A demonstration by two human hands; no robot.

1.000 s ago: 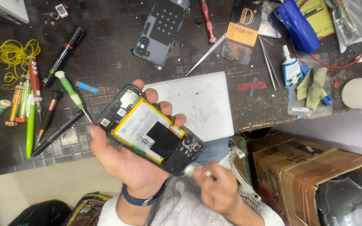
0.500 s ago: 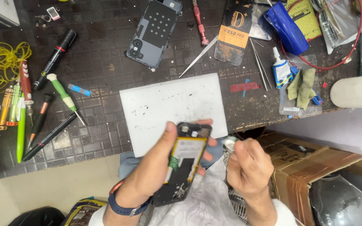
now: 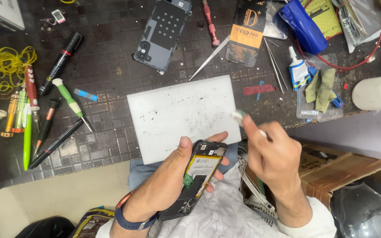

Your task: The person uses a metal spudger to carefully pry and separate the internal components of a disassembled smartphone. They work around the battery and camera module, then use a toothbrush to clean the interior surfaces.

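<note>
One opened phone sits clamped in the left hand; right hand pinches one small tool.

A single head-worn camera looks steeply down from above the person's own chest, close to both hands. The left hand and right hand fill the lower middle of the picture. Beyond the fingertips, the dark, scuffed workbench top runs to the upper edge; nearer than the wrists lies the lap. No second view shares this scene.
</note>
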